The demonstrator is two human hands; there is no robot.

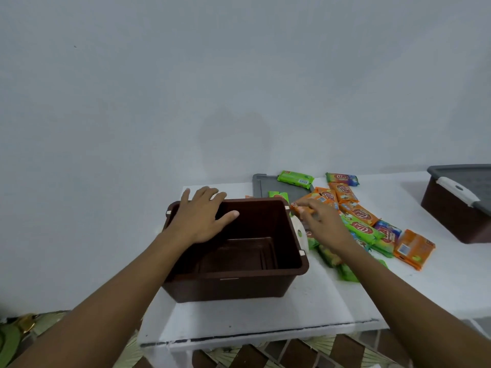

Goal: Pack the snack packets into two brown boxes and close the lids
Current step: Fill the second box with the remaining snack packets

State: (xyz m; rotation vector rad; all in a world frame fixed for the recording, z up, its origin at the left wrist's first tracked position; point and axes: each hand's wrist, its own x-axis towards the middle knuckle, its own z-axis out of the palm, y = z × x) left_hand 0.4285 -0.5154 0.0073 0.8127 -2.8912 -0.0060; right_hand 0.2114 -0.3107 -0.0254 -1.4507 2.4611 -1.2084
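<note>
An open, empty brown box (228, 285) stands on the white table in front of me. My left hand (204, 216) rests on its far left rim, fingers spread. My right hand (322, 223) is just right of the box, fingers closed on an orange snack packet (309, 201). Several orange, green and blue snack packets (361, 221) lie in a heap to the right. A second brown box (457, 219) with its grey lid on stands at the far right.
A grey lid (268, 185) lies flat behind the box, with a green packet (295, 178) on it. The white table (265, 317) ends at a front edge close to me; patterned floor shows below. A plain wall is behind.
</note>
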